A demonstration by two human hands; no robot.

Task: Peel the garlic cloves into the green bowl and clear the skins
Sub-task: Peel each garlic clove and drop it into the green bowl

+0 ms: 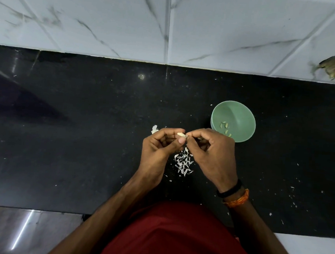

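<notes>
Papery white skins [183, 162] lie in a loose heap on the black counter [84, 142], low in the middle of the frame between the two wrists. Just above it the left hand [160, 146] pinches a small garlic clove [181, 135] in curled fingers, and the right hand [212, 150] nips at its tip. The clove looks light, firm and probably a little slippery; holding its ends seems best. Farther right, the green bowl [241, 115] holds several peeled cloves [225, 128].
</notes>
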